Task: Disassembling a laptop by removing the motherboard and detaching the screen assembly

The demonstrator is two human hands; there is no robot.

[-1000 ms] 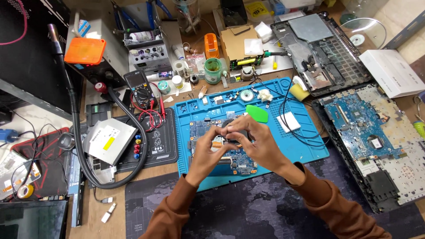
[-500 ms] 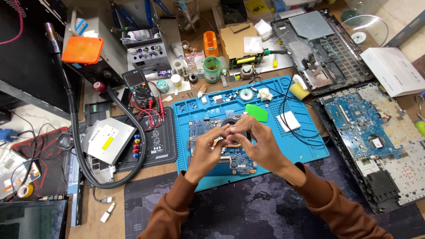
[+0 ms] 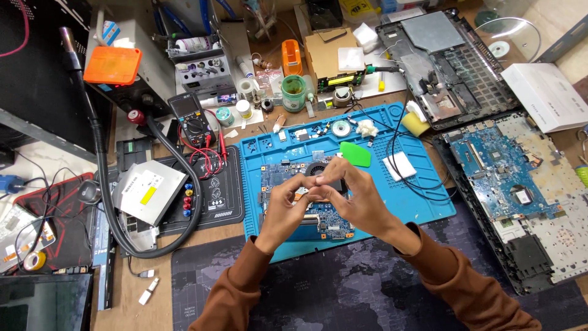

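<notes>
Circuit board (image 3: pixel 306 205) on blue mat (image 3: pixel 422 202), beneath both hands' fingers (image 3: pixel 318 184).

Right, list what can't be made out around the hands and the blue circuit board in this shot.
- Head view: whatever the left hand and right hand pinch between them is hidden by the fingertips.
- Head view: the middle of the circuit board on the blue mat is covered by both hands.
- Head view: the fan shows only its top edge behind the fingers.
- Head view: the board's components are too small to tell apart.
</notes>
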